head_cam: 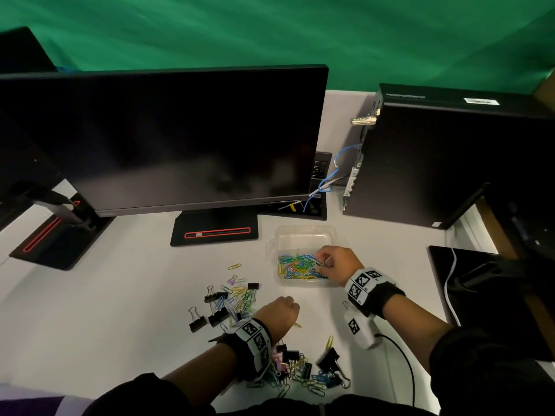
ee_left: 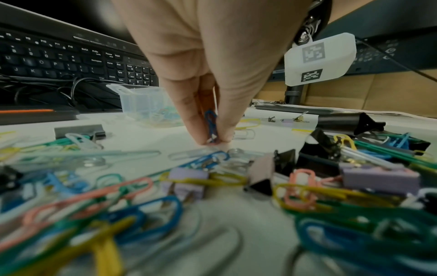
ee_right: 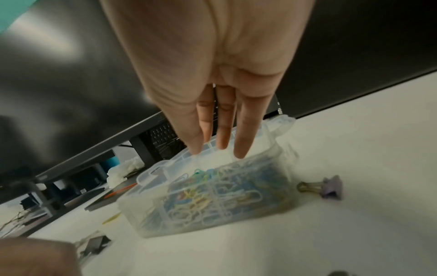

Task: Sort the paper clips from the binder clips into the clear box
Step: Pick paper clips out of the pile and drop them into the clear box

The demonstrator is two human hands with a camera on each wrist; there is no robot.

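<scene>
The clear box (head_cam: pixel 306 229) stands right of centre, its near half filled with coloured paper clips (head_cam: pixel 300 267). My right hand (head_cam: pixel 324 261) hovers over the box (ee_right: pixel 151 175) with straight fingers (ee_right: pixel 243 142) and nothing visible in them. My left hand (head_cam: pixel 282 310) is lowered to the table beside a mixed pile (head_cam: pixel 234 298) of paper clips and black binder clips (head_cam: pixel 198 319). In the left wrist view its thumb and fingers (ee_left: pixel 189 115) pinch a blue paper clip (ee_left: pixel 211 121) standing on end against the table. A second mixed pile (head_cam: pixel 303 370) lies under my left forearm.
A large dark monitor (head_cam: pixel 180 139) and its stand base (head_cam: pixel 214 232) stand behind the work area. A black computer tower (head_cam: pixel 444 157) is at the back right, a black pad (head_cam: pixel 480 295) with a white cable at the right. A purple binder clip (ee_right: pixel 332 188) lies beside the box.
</scene>
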